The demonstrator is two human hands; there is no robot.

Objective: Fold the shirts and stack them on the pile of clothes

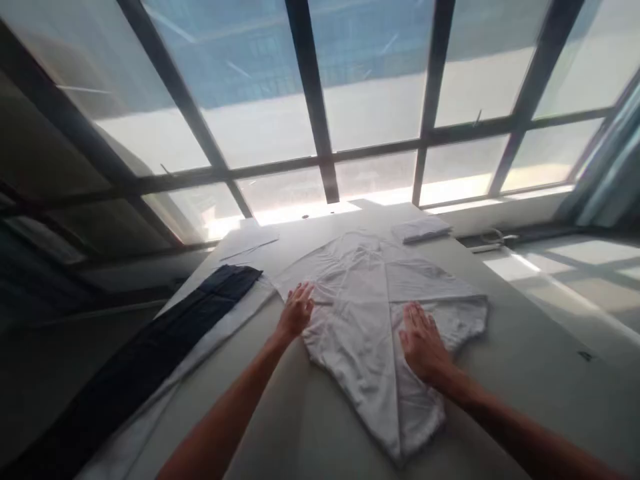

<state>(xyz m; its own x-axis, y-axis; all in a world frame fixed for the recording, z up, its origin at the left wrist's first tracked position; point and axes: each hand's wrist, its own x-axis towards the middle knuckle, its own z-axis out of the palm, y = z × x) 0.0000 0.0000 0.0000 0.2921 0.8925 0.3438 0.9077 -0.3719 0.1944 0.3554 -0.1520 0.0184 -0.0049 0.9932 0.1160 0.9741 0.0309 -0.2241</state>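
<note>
Spread over the table is a large piece of thin white fabric (pixel 360 340), wrinkled, with straight seams or creases crossing near its middle and gathered-looking lower edges. At its left edge my left hand (pixel 297 310) is over the cloth, fingers extended and pointing away from me. My right hand (pixel 423 340) rests flat on the right half of the fabric, beside the long seam, with its fingers stretched out close together. Neither hand grips anything that I can see.
A long dark cloth (pixel 170 340) lies on the left side over a strip of white material (pixel 210 350). Folded white cloth (pixel 423 229) sits at the table's far right. The pale table (pixel 510 387) reaches toward tall framed windows (pixel 370 107). Sunlit floor (pixel 585 280) shows at right.
</note>
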